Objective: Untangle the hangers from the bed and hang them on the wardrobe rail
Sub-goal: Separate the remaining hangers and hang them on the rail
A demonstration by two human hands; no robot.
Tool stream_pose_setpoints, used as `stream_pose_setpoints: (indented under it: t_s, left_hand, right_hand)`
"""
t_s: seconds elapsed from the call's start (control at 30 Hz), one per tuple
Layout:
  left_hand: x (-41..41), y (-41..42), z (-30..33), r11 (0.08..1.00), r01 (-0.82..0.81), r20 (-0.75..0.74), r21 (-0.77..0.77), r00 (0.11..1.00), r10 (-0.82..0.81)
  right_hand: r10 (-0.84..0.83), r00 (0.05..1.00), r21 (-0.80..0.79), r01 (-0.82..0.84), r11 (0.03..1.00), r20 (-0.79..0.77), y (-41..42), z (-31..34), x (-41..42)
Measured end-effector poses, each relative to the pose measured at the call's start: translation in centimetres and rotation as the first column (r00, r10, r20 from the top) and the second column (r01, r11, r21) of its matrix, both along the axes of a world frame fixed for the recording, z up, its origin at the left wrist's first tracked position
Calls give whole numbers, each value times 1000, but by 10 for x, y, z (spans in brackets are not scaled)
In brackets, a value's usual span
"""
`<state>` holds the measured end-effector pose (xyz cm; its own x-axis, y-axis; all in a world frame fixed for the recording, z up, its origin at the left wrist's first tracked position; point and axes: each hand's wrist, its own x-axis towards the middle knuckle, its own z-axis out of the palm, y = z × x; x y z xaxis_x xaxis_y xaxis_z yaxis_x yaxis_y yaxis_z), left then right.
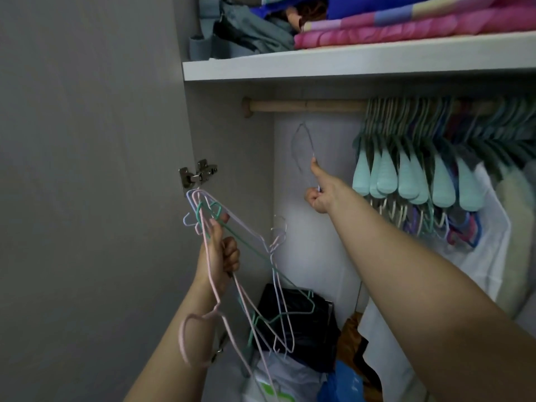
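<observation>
Pink, lilac and green hangers (wire); tan rail, teal-tipped hangers.

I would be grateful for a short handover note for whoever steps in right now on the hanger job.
Left hand: grips a tangled bundle of wire hangers in pink, lilac and green, held low by the wardrobe door.
Right hand: pinches a single thin hanger, raised just below the bare left part of the wooden rail; whether its hook is on yet is unclear.
Done: many hangers already sit on the rail's right side.
Left: seat this one, then separate and hang the bundle.
</observation>
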<state>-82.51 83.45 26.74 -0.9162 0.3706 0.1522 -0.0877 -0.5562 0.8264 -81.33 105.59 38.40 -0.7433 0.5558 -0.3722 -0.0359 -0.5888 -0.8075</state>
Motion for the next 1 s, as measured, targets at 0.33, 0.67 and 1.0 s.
stream_pose_setpoints:
  t_s: [0.33, 0.67, 1.0]
  left_hand:
    - [0, -14, -20, 997, 50, 41, 56, 998, -52]
    - [8, -36, -45, 958, 178, 134, 224, 968, -212]
    - [17, -38, -83, 904, 208, 181, 373, 939, -291]
  right_hand:
    - [-207, 958, -199, 167, 966, -200, 20, -37, 13]
    - [295, 936, 666, -345, 662, 192, -47, -133, 83]
    - [246, 630, 673, -643, -366, 736, -76, -246, 118]
